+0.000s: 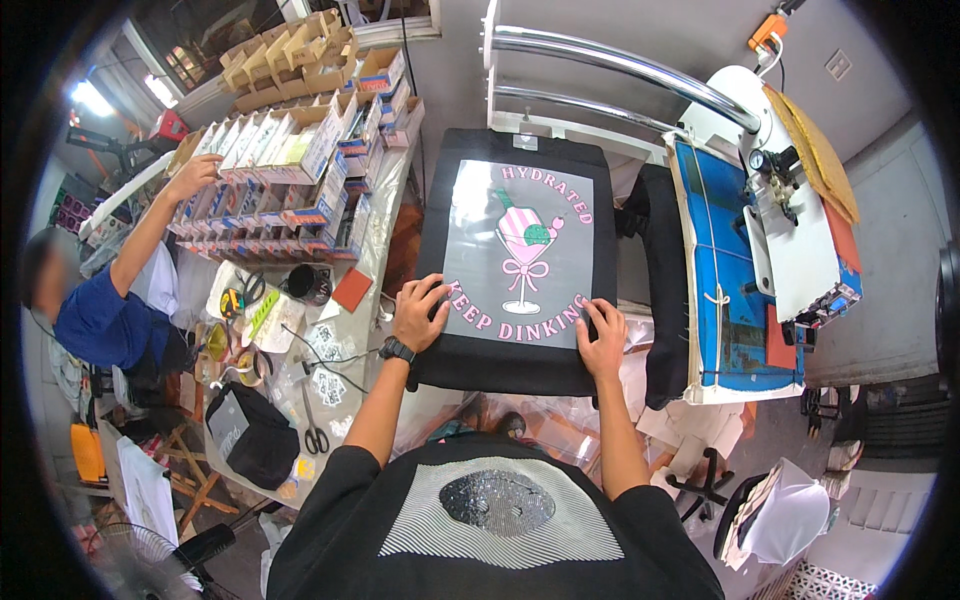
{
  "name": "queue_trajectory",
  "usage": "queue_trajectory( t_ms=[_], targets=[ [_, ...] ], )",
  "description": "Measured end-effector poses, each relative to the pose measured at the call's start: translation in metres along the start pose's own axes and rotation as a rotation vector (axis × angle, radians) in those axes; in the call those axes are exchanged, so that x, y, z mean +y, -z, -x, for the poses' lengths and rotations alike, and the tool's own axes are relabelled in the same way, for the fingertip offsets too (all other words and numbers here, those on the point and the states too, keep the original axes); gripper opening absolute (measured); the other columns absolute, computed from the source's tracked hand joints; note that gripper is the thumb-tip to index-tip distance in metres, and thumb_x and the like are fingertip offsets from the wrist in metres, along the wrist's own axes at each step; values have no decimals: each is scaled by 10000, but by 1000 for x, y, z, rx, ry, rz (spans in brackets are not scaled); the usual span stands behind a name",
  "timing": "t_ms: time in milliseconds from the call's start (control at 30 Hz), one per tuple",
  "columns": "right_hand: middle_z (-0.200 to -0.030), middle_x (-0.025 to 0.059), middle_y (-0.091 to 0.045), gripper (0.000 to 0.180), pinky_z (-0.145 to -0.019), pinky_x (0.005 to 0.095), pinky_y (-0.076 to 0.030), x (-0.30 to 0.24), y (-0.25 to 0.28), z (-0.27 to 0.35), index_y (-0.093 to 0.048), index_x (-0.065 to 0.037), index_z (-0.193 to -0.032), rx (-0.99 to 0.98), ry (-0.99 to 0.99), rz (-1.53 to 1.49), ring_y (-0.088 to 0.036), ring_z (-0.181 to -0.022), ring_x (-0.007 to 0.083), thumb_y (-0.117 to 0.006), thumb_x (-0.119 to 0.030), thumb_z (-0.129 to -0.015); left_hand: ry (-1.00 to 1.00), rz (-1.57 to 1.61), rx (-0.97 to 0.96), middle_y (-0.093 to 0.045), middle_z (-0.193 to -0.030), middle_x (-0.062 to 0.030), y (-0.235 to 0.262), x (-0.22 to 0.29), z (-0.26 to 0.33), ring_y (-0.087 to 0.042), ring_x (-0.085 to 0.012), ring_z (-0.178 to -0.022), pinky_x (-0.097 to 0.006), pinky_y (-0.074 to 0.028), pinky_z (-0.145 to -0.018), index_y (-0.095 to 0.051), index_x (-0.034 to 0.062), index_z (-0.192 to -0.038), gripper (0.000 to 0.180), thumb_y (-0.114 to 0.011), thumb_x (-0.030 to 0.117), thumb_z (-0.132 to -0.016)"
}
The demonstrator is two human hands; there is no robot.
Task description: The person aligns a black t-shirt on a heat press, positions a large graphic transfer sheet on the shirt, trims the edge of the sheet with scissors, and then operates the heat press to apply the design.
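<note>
A black garment (515,372) is spread over the flat platen of a press in front of me. A clear transfer film (475,225) lies on it, bearing a pink cocktail glass with a bow, a green and striped motif, and curved pink lettering. My left hand (420,312) rests at the film's lower left edge, fingers apart and slightly bent. At the lower right edge, my right hand (603,335) lies with its fingertips on the film's border and the black cloth. Neither hand is seen closed round anything.
Chrome rails (620,75) run behind the platen; a blue-topped press bed (730,280) stands right. On the left table are stacked cardboard boxes (300,150), black scissors (315,425), a tape measure (232,302) and a folded black garment (250,435). Another person's hand (195,177) reaches the boxes.
</note>
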State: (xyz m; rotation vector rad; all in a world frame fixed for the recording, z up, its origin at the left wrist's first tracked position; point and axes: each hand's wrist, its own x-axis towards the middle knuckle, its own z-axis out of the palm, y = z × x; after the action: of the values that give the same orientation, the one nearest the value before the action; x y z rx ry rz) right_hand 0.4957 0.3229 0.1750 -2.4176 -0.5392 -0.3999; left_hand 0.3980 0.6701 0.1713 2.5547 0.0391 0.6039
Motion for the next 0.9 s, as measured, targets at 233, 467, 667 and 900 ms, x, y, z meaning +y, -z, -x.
queue_trajectory(
  t_ms=[233, 467, 667, 900],
  targets=[
    [-1193, 32, -600, 301, -972, 440, -380, 3, -1, 1, -711, -164, -1079, -37, 12, 48, -517, -1143, 267, -690, -224, -785, 13, -1, -21, -585, -1260, -34, -1, 1, 0, -510, -281, -1097, -414, -411, -942, -668, 118, -1103, 268, -656, 178, -842],
    [-1195, 30, -598, 302, -979, 443, -373, 2, 0, 1, -711, -162, -1074, -42, 12, 36, -509, -1146, 268, -690, -224, -778, 0, -21, -5, -578, -1265, -17, -2, -1, 1, -509, -264, -1103, -405, -411, -909, -670, 133, -1108, 274, -655, 192, -841],
    [-1198, 30, -598, 307, -986, 442, -369, 3, 0, 1, -708, -155, -1075, -43, 15, 32, -507, -1149, 267, -691, -227, -777, 16, -9, -20, -576, -1267, -24, -1, 0, 2, -505, -270, -1109, -413, -408, -926, -665, 130, -1116, 276, -650, 191, -848],
    [-1197, 31, -597, 308, -991, 445, -369, 3, -1, 2, -708, -153, -1071, -22, 36, 36, -508, -1146, 270, -693, -227, -772, 33, 0, -2, -578, -1229, -47, -1, 0, 2, -514, -273, -1094, -415, -409, -935, -668, 124, -1112, 276, -655, 188, -844]
  ],
)
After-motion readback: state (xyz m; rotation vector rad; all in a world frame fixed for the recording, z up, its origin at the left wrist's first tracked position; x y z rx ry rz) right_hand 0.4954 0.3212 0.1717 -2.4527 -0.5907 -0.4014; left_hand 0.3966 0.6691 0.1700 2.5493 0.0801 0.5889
